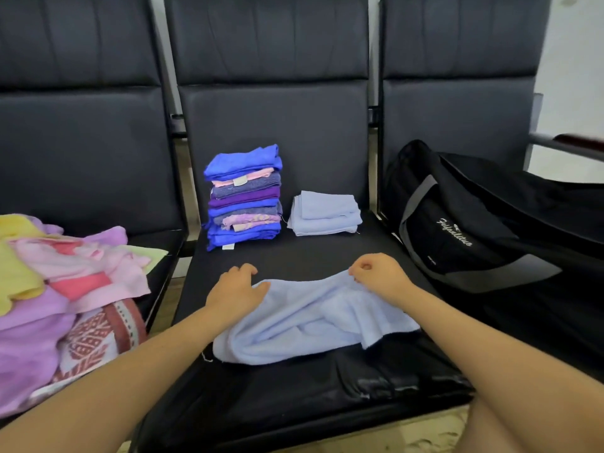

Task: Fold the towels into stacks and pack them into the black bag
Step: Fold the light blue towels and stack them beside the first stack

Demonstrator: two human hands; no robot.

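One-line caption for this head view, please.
Both hands, left hand and right hand, grip a light blue towel on the seat.

Illumination is soft, even and moderately bright, with only faint shadows beneath the forearms and the light blue towel [313, 318]. A dull glare patch shows on the front edge of the black seat [376, 384]. Wide-angle distortion bends the frame margins, and detail is slightly soft throughout, with motion blur at the right-edge armrest [575, 140].
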